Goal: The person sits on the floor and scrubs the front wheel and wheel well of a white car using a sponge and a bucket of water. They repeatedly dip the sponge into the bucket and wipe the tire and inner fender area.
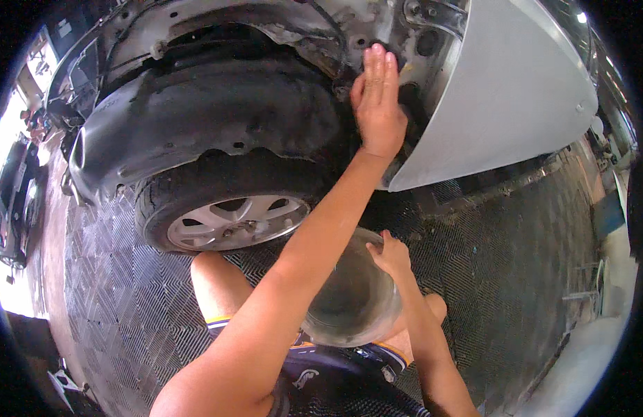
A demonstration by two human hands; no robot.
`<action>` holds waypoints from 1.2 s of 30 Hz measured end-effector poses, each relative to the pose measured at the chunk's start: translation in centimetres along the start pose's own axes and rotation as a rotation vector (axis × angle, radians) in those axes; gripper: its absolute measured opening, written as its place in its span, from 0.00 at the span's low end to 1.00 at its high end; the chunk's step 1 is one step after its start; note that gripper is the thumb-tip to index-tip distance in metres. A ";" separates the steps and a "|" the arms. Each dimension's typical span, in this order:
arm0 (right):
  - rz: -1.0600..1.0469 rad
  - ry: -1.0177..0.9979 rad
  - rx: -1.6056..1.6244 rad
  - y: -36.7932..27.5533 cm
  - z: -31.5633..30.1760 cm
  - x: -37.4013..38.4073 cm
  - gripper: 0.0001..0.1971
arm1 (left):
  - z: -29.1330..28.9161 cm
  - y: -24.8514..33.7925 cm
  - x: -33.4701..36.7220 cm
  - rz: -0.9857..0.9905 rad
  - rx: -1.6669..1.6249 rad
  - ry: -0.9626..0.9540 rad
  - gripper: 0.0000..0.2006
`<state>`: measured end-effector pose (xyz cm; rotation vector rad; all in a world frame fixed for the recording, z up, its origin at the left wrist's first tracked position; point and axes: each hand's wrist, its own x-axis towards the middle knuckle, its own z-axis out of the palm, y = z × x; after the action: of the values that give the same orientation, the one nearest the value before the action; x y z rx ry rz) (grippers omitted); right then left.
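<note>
My left hand (381, 104) reaches up to the car's bare inner body panel (384, 21), between the wheel arch and the door. Its fingers are stretched out, lying against the dark metal; whatever may be under the palm is hidden. Down between my knees, a round, greyish bucket (352, 299) is tilted, and my right hand (391, 254) grips its upper right rim. My left forearm covers part of that bucket. Left of my left hand, a black wheel arch liner (217, 115) curves over a tyre with a silver alloy wheel (238, 221).
A light grey car door (509, 90) juts out close to the right of my left hand. The floor has dark ribbed tiles (127, 299). Another dark car (14, 201) stands at the far left. A pale, bulky form (578, 368) is at the lower right.
</note>
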<state>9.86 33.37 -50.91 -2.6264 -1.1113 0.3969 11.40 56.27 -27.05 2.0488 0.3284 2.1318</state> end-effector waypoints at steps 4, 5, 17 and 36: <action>-0.033 0.019 0.018 -0.3 0.7 -0.4 0.29 | -5.7 2.1 -5.5 -0.402 -0.204 -0.241 0.33; -0.030 0.039 0.028 0.2 0.5 -0.7 0.28 | -7.9 3.4 -7.2 -0.480 -0.261 -0.329 0.31; 0.026 0.041 0.053 0.8 -0.3 -1.0 0.27 | -17.4 0.3 -41.3 -1.166 0.212 -1.786 0.17; 0.012 -0.042 0.066 -0.5 -1.4 -1.1 0.28 | -7.0 0.8 14.1 0.232 0.022 -0.564 0.16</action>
<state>9.23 32.72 -49.27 -2.5796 -1.0762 0.4848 3.83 59.05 -13.52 2.6863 0.0348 1.5470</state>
